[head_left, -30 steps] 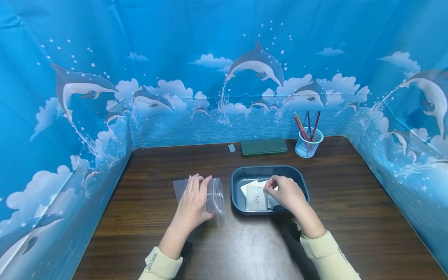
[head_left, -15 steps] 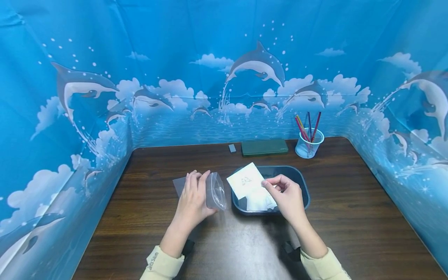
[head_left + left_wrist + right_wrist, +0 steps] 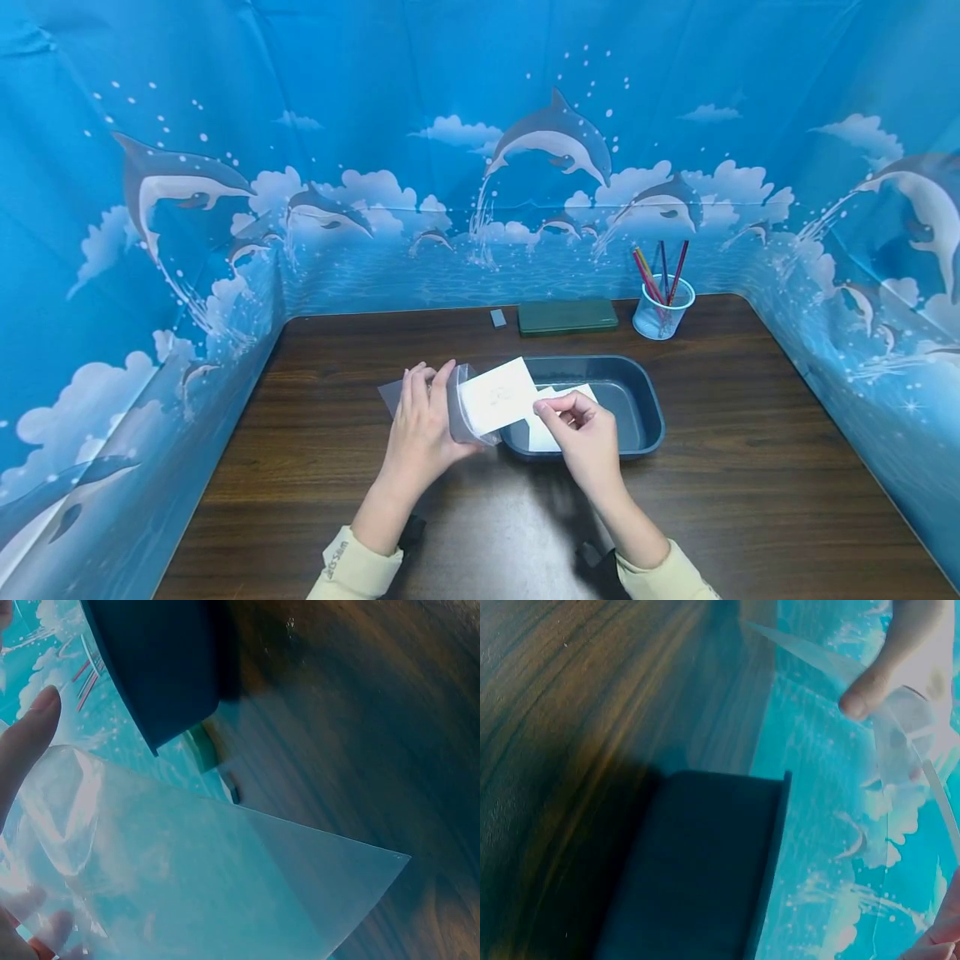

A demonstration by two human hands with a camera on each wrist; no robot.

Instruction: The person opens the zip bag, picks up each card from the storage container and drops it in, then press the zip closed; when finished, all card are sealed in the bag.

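1. At the mouth of the clear bag [image 3: 195,862], the white card [image 3: 497,398] is pinched at its right edge by the right hand [image 3: 588,437]; whether its far end is inside cannot be told.
2. The bag is gripped between thumb and fingers by the left hand [image 3: 422,429].
3. The card is judged light, bendable, best taken by an edge; the bag, limp and slippery, best held near its mouth.
4. Compared with half a second ago, the card is shifted leftward from over the tray [image 3: 637,417].
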